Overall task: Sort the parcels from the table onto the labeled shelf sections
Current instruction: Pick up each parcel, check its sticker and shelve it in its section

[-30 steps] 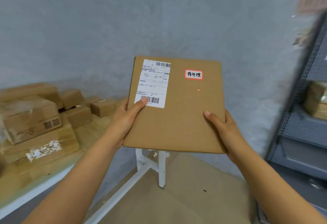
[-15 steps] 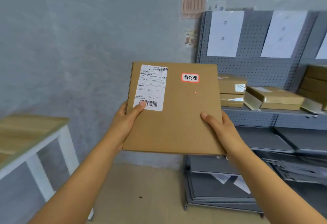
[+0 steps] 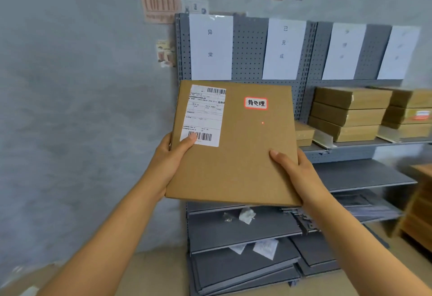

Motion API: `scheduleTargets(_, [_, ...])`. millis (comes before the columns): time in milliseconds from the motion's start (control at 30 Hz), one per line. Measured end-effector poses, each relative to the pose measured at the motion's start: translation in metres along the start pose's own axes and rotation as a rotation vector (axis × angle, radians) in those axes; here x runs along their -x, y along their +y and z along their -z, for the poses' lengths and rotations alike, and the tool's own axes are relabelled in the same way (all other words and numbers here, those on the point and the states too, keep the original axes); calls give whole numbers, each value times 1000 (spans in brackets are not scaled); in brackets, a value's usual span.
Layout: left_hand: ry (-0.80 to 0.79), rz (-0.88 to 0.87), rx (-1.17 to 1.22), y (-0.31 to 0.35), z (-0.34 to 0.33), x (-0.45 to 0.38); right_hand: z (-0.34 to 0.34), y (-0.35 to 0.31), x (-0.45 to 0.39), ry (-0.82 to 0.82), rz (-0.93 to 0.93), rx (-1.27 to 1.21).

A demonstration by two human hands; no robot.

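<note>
I hold a flat brown cardboard parcel [image 3: 236, 155] up in front of me, its face toward the camera. It carries a white shipping label [image 3: 203, 115] at top left and a small red-bordered sticker [image 3: 255, 103] with handwritten characters. My left hand [image 3: 170, 157] grips its left edge, thumb on the barcode. My right hand [image 3: 297, 171] grips the lower right edge, thumb on the face. Behind the parcel stands the grey pegboard shelf [image 3: 357, 150] with white paper section labels [image 3: 210, 45] along its back.
Stacks of flat brown parcels [image 3: 350, 113] lie on the upper shelf board to the right, and one small parcel [image 3: 304, 133] lies just behind mine. Loose grey shelf boards [image 3: 243, 260] are piled on the floor below. A wooden crate [image 3: 418, 204] stands at far right.
My view has swung right from the parcel table to face the shelf, which now looks closer. The parcel stays gripped the same way in both hands.
</note>
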State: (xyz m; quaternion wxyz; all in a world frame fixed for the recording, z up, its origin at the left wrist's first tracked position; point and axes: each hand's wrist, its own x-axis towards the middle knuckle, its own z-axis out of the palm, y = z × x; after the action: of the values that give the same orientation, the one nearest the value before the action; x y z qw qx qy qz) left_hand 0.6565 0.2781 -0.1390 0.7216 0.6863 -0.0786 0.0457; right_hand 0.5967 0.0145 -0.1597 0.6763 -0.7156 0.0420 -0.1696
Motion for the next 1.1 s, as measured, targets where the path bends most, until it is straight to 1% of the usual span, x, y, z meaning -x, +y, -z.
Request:
scheduleTargets(100, [11,-6,-3,-5,-48,-17,42,9,-32,-12,19,-25])
scheduleTargets(200, [50,-11,-6,-11,-100,-27,87,20,-64,-60,45,-45])
scheduleTargets(300, [79,-17,18,-14,-160,-35,139,24,-98,-122,63,-62])
scheduleTargets(500, [122,-33,-11,-9,-260,-59,227,27,-163,-167,73,-71])
scheduleTargets(800, [140,-67,-43,0,-375,-125,316,36,-254,-151,108,-111])
scheduleTargets(1000, [120,-91,-32,-12,-447,-197,369,47,-339,-101,139,-86])
scheduleTargets(1100, [102,-94,-4,-13,-472,-226,389,43,-371,-107,125,-79])
